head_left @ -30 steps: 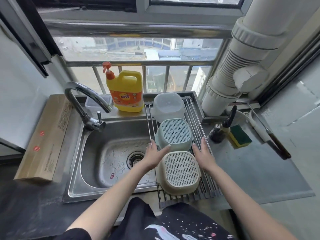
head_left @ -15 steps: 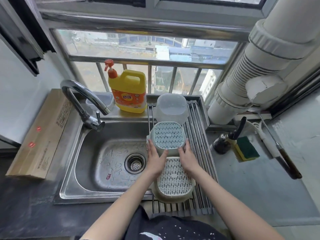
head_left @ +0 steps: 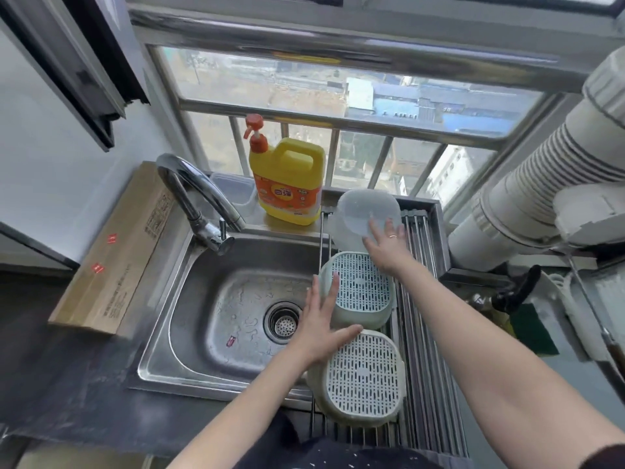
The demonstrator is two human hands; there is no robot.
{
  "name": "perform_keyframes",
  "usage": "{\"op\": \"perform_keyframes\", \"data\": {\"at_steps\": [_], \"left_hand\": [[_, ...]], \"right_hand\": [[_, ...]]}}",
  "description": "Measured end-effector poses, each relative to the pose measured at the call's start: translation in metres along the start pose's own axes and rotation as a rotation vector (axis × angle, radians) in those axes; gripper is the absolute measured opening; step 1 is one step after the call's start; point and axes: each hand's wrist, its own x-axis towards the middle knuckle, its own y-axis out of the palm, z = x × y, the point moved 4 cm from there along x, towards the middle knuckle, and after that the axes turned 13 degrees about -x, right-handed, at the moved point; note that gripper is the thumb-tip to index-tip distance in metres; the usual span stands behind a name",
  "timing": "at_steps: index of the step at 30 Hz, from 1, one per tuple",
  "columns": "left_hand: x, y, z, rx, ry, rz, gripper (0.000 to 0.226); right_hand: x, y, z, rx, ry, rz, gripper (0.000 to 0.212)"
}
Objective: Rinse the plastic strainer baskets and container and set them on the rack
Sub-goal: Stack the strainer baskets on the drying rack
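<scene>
Three plastic pieces sit upside down in a row on the roll-up metal rack [head_left: 426,333] that spans the right side of the stainless sink [head_left: 203,333]. Farthest back is the clear container [head_left: 358,211], tipped up a little toward the window. In the middle lies the pale green strainer basket [head_left: 363,289], and nearest the person is the cream strainer basket [head_left: 363,377], its rim tucked just under the green one.

The right hand [head_left: 385,245] reaches over the green basket and lies on the base of the clear container, its fingers [head_left: 375,228] straight and spread flat against the plastic — not curled round it. A ring shows on one finger.

The left hand [head_left: 321,330] is at the left edge of the green basket, fingers straight and slightly apart along its side, thumb stretched out toward the seam between the two baskets. Whether the palm actually presses the basket cannot be told.

Behind the sink stands a yellow dish soap bottle [head_left: 287,184] with an orange pump, and a small clear tub [head_left: 233,191] sits beside it under the curved faucet [head_left: 192,194]. A long cardboard box [head_left: 115,248] lies on the table to the left. On the right — past the rack — a green sponge [head_left: 532,330] and a dark brush handle [head_left: 517,289] rest below the white vent duct [head_left: 527,184].
</scene>
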Motion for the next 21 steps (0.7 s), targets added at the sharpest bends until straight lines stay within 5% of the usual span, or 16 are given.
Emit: {"op": "perform_keyframes", "data": {"at_steps": [9,17,21], "left_hand": [[0.002,0.001,0.003,-0.029,0.018,-0.001,0.102],[-0.012,-0.001,0.005,-0.142,0.126,-0.124,0.092],[-0.022,0.006,0.008,-0.003,0.160,-0.174,0.090]], "right_hand": [[-0.010,0.000,0.014,-0.173,0.019,0.030,0.059],[-0.101,0.032,-0.012,0.444,-0.001,-0.400,0.059],[-0.159,0.087,-0.032,0.434,0.017,-0.338,0.064]]}}
